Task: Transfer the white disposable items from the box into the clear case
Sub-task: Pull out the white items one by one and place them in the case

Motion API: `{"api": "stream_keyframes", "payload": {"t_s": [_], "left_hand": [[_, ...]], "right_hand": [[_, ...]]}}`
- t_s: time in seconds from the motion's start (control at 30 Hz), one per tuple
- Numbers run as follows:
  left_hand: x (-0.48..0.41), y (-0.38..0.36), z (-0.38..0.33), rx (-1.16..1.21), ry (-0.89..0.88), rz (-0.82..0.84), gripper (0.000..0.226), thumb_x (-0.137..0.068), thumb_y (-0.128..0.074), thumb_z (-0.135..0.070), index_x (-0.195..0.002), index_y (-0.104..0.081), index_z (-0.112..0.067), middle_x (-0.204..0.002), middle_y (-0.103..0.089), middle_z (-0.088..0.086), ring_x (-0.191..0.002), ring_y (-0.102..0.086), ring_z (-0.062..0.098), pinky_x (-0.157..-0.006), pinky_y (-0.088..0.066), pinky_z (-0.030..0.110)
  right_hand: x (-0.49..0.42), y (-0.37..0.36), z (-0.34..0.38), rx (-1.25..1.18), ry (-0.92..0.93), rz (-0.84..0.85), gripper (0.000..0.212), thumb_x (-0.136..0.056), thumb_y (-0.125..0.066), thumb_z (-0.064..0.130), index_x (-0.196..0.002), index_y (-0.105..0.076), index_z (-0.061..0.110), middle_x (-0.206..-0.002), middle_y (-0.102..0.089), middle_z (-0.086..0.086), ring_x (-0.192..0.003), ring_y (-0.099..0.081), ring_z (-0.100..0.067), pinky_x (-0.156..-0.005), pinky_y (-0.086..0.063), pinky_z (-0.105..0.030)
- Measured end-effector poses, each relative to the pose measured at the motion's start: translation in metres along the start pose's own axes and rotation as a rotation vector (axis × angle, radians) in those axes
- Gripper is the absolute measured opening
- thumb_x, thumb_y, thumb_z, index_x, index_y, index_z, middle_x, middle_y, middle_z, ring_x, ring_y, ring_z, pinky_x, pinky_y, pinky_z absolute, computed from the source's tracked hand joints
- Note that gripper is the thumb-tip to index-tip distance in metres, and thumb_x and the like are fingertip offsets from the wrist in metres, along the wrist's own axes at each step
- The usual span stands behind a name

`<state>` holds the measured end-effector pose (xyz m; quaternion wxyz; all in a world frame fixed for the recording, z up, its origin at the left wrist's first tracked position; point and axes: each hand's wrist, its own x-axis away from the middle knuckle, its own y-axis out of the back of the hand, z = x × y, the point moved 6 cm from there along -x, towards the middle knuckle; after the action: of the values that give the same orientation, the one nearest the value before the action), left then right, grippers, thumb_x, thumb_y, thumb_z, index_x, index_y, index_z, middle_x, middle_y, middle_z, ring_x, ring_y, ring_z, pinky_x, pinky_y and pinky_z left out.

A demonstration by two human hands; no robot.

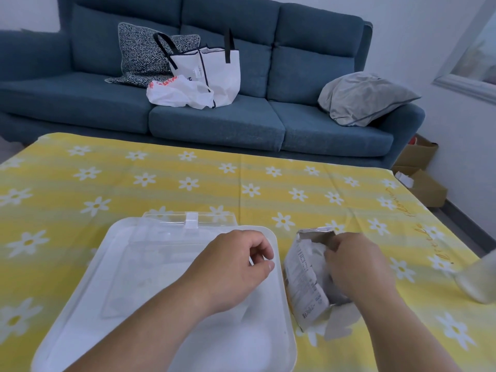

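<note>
A torn-open cardboard box with printed text lies on the yellow daisy tablecloth, right of a white tray. A clear case sits on that tray, its lid with a white latch folded open at the back. My right hand reaches into the box's open top, its fingers curled down among white disposable items; the fingertips are hidden inside. My left hand hovers over the tray's right side, fingers loosely curled, holding nothing.
A blurred pale object lies at the table's right edge. Behind the table stands a blue sofa with a white tote bag, a plastic bag and cushions. Cardboard boxes sit on the floor at right.
</note>
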<state>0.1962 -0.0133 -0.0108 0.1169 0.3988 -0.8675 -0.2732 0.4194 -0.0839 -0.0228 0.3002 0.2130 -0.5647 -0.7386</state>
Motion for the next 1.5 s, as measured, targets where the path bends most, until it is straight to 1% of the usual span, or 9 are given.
{"api": "stream_keyframes", "payload": {"t_s": [0.13,0.4,0.5,0.77,0.97,1.13,1.33,1.43,1.5], "left_hand": [[0.001,0.0,-0.001,-0.01,0.002,0.002,0.004,-0.091,-0.065,-0.029,-0.088,-0.066,-0.03,-0.082,-0.067,-0.013,-0.06,-0.053,-0.002,-0.061,-0.044,0.015],[0.003,-0.005,-0.003,-0.047,0.004,0.08,0.01,-0.091,-0.063,-0.034,-0.101,-0.064,-0.035,-0.093,-0.066,-0.016,-0.067,-0.057,0.001,-0.069,-0.049,0.02],[0.004,-0.011,-0.007,-0.046,0.003,0.146,0.023,-0.092,-0.063,-0.038,-0.114,-0.062,-0.039,-0.104,-0.061,-0.02,-0.079,-0.063,0.005,-0.08,-0.053,0.026],[0.003,-0.012,-0.01,0.082,0.022,0.113,0.017,-0.09,-0.066,-0.033,-0.107,-0.065,-0.038,-0.1,-0.064,-0.02,-0.073,-0.061,0.003,-0.072,-0.052,0.022],[0.002,-0.007,-0.013,0.19,0.024,0.061,0.014,-0.09,-0.068,-0.026,-0.101,-0.066,-0.035,-0.097,-0.067,-0.016,-0.065,-0.059,0.007,-0.068,-0.053,0.03],[0.003,-0.003,-0.016,0.339,0.058,0.037,0.007,-0.093,-0.067,-0.026,-0.1,-0.07,-0.027,-0.095,-0.07,-0.004,-0.076,-0.068,0.019,-0.078,-0.058,0.042],[0.0,0.005,-0.012,1.039,0.239,0.053,0.074,-0.064,-0.061,-0.066,-0.113,-0.072,-0.012,-0.114,-0.074,0.011,-0.1,-0.07,0.025,-0.092,-0.055,0.045],[0.001,0.013,-0.008,1.126,0.251,0.008,0.063,-0.077,-0.065,-0.05,-0.12,-0.067,-0.004,-0.117,-0.071,0.022,-0.104,-0.07,0.035,-0.087,-0.058,0.047],[0.001,0.016,-0.005,1.093,0.253,-0.058,0.043,-0.093,-0.059,-0.035,-0.117,-0.069,-0.001,-0.111,-0.072,0.027,-0.102,-0.071,0.04,-0.084,-0.06,0.05]], "right_hand": [[0.008,-0.02,0.007,0.133,0.03,0.214,0.013,-0.086,-0.049,0.008,-0.076,-0.054,0.015,-0.071,-0.057,0.0,-0.062,-0.052,-0.018,-0.049,-0.035,-0.026],[0.024,0.003,0.032,-0.374,0.176,0.154,0.028,-0.088,-0.062,0.035,-0.073,-0.068,0.012,-0.046,-0.053,-0.003,-0.044,-0.042,-0.018,-0.05,-0.037,-0.027],[0.022,0.022,0.026,-0.314,0.172,0.036,0.027,-0.09,-0.062,0.032,-0.072,-0.069,0.014,-0.049,-0.037,-0.002,-0.048,-0.032,-0.019,-0.049,-0.026,-0.028],[0.032,0.07,0.023,-0.519,0.221,-0.256,0.027,-0.094,-0.054,0.021,-0.074,-0.066,0.009,-0.071,-0.062,-0.018,-0.066,-0.055,-0.036,-0.055,-0.038,-0.033],[0.035,0.088,0.006,-0.933,0.17,-0.53,0.021,-0.1,-0.054,0.027,-0.088,-0.071,0.025,-0.078,-0.07,0.007,-0.08,-0.071,-0.017,-0.071,-0.058,-0.041],[0.045,0.092,0.035,-1.19,0.424,-0.19,0.027,-0.101,-0.052,0.02,-0.081,-0.071,0.022,-0.093,-0.076,-0.004,-0.094,-0.074,-0.023,-0.082,-0.059,-0.04],[0.064,0.065,0.069,-1.218,0.627,0.363,0.023,-0.064,-0.074,0.031,-0.062,-0.07,0.008,-0.098,-0.076,-0.006,-0.105,-0.067,-0.022,-0.096,-0.045,-0.046],[0.075,0.05,0.077,-1.08,0.661,0.547,0.013,-0.07,-0.071,0.011,-0.063,-0.073,0.0,-0.102,-0.077,-0.009,-0.111,-0.067,-0.015,-0.088,-0.05,-0.02],[0.077,0.045,0.079,-1.028,0.637,0.6,0.016,-0.075,-0.068,0.011,-0.071,-0.075,-0.004,-0.101,-0.077,-0.009,-0.109,-0.069,-0.017,-0.091,-0.052,-0.023]]}}
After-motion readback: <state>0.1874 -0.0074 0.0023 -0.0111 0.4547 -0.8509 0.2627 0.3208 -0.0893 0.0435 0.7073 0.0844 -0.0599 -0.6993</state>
